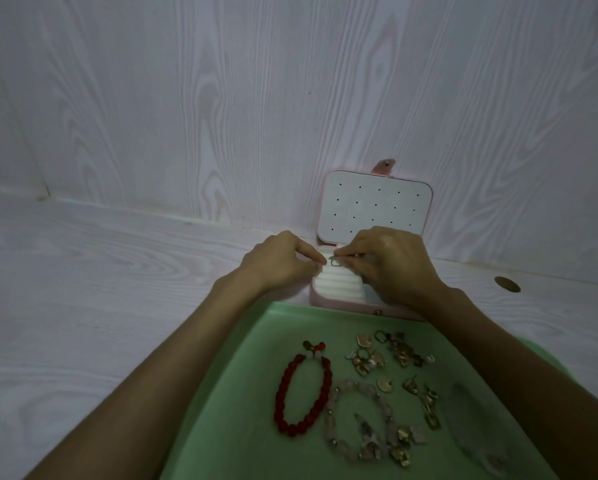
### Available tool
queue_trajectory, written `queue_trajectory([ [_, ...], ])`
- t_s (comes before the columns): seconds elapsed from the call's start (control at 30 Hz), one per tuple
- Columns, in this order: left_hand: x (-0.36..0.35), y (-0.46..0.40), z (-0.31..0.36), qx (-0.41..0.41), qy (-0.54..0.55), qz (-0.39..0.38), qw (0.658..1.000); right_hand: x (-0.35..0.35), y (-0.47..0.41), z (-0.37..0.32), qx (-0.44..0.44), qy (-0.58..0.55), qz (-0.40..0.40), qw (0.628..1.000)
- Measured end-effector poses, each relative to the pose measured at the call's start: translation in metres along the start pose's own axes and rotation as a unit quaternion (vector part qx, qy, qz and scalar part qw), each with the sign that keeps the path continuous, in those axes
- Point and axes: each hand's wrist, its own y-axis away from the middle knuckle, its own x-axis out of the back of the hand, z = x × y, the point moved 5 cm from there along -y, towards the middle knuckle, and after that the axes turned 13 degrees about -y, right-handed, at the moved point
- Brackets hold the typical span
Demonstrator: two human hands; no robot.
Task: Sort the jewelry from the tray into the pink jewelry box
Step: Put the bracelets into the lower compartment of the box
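So far the sorting looks barely begun. The pink jewelry box point(328, 301) stands open just beyond the far edge of the green tray point(242, 393), its lid propped against the wall with the white perforated earring panel point(373, 209) showing no studs in it. Over the box's white ring rolls point(335, 287), both hands meet: the right hand point(391, 265) pinches a small ring point(335, 261) between thumb and forefinger, and the left hand point(283, 261) has its fingers curled in, the fingertips touching the ring or the roll beside it; I cannot tell which. I judge the ring is being seated into a slot.

Nearly everything else is left on the tray: a red bead bracelet point(302, 396) towards its left side, a pale pink bead bracelet point(356, 420) nearer its front edge, and a scatter of gold-toned earrings and charms point(387, 355) across its middle and right.

The right hand covers the box's right-hand compartments, so whether anything already lies there is hidden. The light is dim, the small gold pieces cannot be counted or told apart, and the tray's near edge is cut off.
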Motion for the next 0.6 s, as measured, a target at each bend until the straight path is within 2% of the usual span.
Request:
queue_trajectory([
  [0.13,0.000,0.000,-0.001,0.003,0.012,0.000,1.000,-0.004,0.004,0.007,-0.029,-0.042,0.031,0.998],
  [0.27,-0.001,-0.001,-0.002,0.002,0.015,-0.005,1.000,-0.007,0.005,0.010,-0.032,-0.031,-0.005,0.999],
  [0.4,0.000,-0.001,-0.002,0.004,0.018,-0.006,1.000,-0.011,0.006,0.015,-0.094,-0.059,-0.059,0.992],
  [0.53,0.000,0.000,0.000,0.000,0.013,-0.010,1.000,0.000,0.011,0.022,-0.171,-0.137,-0.039,0.975],
  [0.6,0.000,0.000,0.001,-0.005,0.006,-0.011,1.000,0.003,0.012,0.024,-0.196,-0.120,-0.041,0.972],
])
